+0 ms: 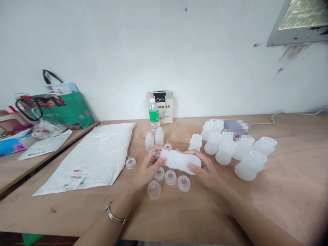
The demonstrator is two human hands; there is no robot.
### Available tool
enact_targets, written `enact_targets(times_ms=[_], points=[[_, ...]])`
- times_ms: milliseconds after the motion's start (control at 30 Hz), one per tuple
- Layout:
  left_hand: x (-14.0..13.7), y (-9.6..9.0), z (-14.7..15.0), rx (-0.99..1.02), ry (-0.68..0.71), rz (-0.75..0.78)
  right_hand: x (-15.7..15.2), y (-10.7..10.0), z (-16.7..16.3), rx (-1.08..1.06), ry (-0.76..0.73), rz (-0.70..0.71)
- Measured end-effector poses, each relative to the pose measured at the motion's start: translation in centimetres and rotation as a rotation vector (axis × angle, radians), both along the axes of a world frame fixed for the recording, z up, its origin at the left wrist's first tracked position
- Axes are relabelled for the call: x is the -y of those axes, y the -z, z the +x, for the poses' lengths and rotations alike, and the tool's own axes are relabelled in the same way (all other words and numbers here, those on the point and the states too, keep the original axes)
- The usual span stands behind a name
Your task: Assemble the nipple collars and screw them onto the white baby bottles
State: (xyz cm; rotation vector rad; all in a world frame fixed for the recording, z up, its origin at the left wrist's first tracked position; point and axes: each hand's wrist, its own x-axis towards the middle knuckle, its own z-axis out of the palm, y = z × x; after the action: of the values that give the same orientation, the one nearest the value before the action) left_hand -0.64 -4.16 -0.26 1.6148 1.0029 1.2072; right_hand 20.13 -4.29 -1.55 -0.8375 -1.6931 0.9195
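— Gripping it now: both hands hold a white silicone sleeve lying sideways above the counter, centre frame.

— Fingers?

— Left hand fingers clamped on its 9 o'clock end, right hand fingers wrapped around the 3 o'clock end.

— Around them?

— Small clear caps just below at 6 o'clock; more white sleeves at 2 o'clock; a water bottle at 12.

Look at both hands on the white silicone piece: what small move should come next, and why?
Probably the left hand should press the small clear cap further into the end of the white silicone sleeve, which the right hand grips sideways. The cap sits at the sleeve's left opening, under the left fingertips, and how far in it is cannot be told.
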Motion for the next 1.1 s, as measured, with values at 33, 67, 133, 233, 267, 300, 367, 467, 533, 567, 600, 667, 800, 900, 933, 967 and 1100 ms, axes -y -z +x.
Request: enact_targets(times_ms=[33,67,133,233,267,300,367,467,533,567,600,667,800,900,933,967,1100], points=[[0.1,0.0,0.1,-0.008,-0.002,0.003,-0.1,-0.2,0.0,-0.040,-0.025,-0.051],[0.2,0.0,0.2,-0.009,-0.003,0.009,-0.1,-0.3,-0.1,-0.076,-0.048,-0.098],[0.2,0.2,0.4,0.006,-0.002,0.025,-0.1,-0.3,-0.3,-0.136,-0.085,-0.168],[-0.3,0.4,0.1,0.021,0.051,0.029,-0.2,0.2,-0.6,-0.202,-0.134,-0.247],[-0.5,0.4,-0.1,0.018,0.082,0.035,-0.2,0.4,-0.7,-0.235,-0.146,-0.275],[-0.9,0.3,-0.5,0.024,0.105,0.050,-0.3,0.6,-0.8,-0.282,-0.149,-0.301],[-1.7,0.0,-1.5,0.080,0.055,0.106,-0.6,0.8,-0.7,-0.424,-0.109,-0.343],[-3.0,-0.4,-3.3,0.053,-0.243,0.162,-1.2,0.6,-0.5,-0.627,-0.026,-0.380],[-3.7,-0.3,-4.2,-0.166,-0.378,0.164,-1.6,0.2,-0.2,-0.697,-0.013,-0.392],[-4.0,-0.1,-4.6,-0.301,-0.408,0.171,-1.7,0.1,-0.1,-0.714,-0.012,-0.394],[-4.3,0.1,-4.9,-0.419,-0.425,0.186,-1.7,0.0,0.0,-0.725,-0.011,-0.397],[-4.7,0.4,-5.6,-0.569,-0.473,0.230,-1.8,-0.1,0.1,-0.739,-0.004,-0.405],[-4.6,-0.4,-7.4,-0.628,-0.608,0.227,-1.8,-0.1,0.1,-0.768,-0.010,-0.435],[-3.3,-2.0,-8.0,-0.625,-0.318,0.061,-1.7,-0.1,-0.1,-0.776,-0.009,-0.444],[-2.7,-2.5,-7.9,-0.629,-0.117,-0.017,-1.7,-0.1,-0.1,-0.778,-0.005,-0.447],[-2.1,-2.8,-7.6,-0.644,0.087,-0.092,-1.7,-0.1,-0.1,-0.778,-0.004,-0.452],[-0.2,-2.6,-5.3,-0.838,0.410,-0.175,-1.7,0.2,-0.2,-0.769,-0.011,-0.464]])
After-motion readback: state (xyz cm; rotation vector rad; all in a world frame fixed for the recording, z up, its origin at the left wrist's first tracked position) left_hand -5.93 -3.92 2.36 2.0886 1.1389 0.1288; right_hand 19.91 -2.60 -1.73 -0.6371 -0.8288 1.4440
